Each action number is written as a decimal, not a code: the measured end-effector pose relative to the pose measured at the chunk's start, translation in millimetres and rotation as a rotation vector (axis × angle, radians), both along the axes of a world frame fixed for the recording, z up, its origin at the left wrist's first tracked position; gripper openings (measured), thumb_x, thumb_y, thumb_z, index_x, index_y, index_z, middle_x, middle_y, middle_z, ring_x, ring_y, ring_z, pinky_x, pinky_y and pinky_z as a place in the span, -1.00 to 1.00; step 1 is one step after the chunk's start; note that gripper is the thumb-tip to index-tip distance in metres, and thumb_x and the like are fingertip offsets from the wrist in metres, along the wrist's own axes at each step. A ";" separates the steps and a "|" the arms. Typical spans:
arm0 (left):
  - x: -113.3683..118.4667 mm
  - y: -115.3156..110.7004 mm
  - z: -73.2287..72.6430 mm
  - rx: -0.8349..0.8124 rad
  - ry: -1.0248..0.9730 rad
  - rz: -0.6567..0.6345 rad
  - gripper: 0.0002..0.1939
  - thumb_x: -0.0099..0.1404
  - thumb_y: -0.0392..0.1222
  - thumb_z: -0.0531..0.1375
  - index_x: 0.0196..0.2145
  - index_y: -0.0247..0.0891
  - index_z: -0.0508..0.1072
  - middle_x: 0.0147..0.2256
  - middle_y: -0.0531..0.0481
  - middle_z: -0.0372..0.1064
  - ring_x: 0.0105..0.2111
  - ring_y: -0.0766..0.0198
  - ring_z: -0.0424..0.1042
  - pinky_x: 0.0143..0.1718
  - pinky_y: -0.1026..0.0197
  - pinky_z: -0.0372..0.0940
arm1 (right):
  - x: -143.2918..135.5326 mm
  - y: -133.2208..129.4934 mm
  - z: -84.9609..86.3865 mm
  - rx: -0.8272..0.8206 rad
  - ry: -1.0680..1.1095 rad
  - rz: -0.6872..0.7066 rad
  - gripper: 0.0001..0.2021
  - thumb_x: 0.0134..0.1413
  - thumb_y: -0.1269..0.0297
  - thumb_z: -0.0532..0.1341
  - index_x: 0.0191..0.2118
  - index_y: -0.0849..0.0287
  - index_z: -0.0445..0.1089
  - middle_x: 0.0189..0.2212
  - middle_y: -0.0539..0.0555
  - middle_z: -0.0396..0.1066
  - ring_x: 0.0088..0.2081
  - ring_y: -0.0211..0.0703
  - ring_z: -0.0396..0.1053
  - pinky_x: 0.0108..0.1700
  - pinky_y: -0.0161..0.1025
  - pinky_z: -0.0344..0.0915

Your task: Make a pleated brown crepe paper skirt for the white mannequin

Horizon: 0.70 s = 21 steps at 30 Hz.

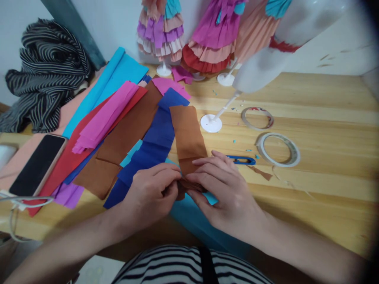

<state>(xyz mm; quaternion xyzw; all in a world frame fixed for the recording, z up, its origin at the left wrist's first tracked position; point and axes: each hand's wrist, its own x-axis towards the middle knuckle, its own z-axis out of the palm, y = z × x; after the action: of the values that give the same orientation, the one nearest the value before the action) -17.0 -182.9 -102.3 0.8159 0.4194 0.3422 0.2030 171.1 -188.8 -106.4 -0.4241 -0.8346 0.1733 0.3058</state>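
A brown crepe paper strip [189, 132] runs from the table toward me, its near end gathered into folds between my hands. My left hand [154, 189] pinches the left side of the gathered end, fingers curled. On the right side, my right hand [222, 189] grips the folds between thumb and fingers. Beneath both hands lies a turquoise sheet [189, 217] that reaches past the table's near edge. A dark blue strip [148, 146] rests just left of the brown one. Blue thread snips [242, 160] lie beyond my right hand, partly covered by it.
Stacked coloured paper [100, 122] and a phone [38, 165] with a cable fill the left. Two tape rolls [278, 150] [257, 118] lie right. A white mannequin [260, 67] leans over the table on its round base [211, 123]. Ruffled paper dresses [161, 31] stand behind.
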 end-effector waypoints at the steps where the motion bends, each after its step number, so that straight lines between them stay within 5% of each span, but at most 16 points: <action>1: 0.3 -0.2 0.3 -0.005 -0.004 -0.004 -0.79 0.15 -0.50 0.09 -0.43 -0.28 0.46 -0.38 -0.02 0.54 -0.40 0.34 0.54 -0.39 0.39 0.43 | 0.4 0.1 -0.7 0.006 0.004 0.004 -0.90 0.12 0.43 0.18 -0.31 0.14 0.44 -0.40 0.06 0.50 -0.17 -0.03 0.42 0.11 0.12 0.15; 9: 2.8 -2.3 0.5 -0.024 -0.006 0.002 -0.81 0.16 -0.49 0.11 -0.41 -0.30 0.47 -0.34 -0.05 0.55 -0.39 0.34 0.54 -0.35 0.38 0.42 | 5.7 4.4 -6.1 0.093 0.019 0.062 -0.83 0.12 0.54 0.15 -0.37 0.21 0.45 -0.48 0.06 0.48 -0.38 -0.18 0.41 0.13 0.08 0.19; 21: 1.6 -2.0 -3.5 0.027 -0.003 0.029 -0.81 0.14 -0.50 0.12 -0.40 -0.31 0.49 -0.35 -0.05 0.56 -0.38 0.33 0.55 -0.35 0.39 0.44 | 11.8 11.4 -6.2 0.124 0.050 0.095 -0.91 0.15 0.45 0.20 -0.29 0.19 0.47 -0.45 0.03 0.49 -0.30 -0.15 0.47 0.17 0.11 0.15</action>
<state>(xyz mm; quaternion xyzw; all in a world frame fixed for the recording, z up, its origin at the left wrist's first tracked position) -15.4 -184.9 -105.8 0.8120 0.4262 0.3518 0.1877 182.9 -177.4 -112.7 -0.3599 -0.8550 0.1460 0.3436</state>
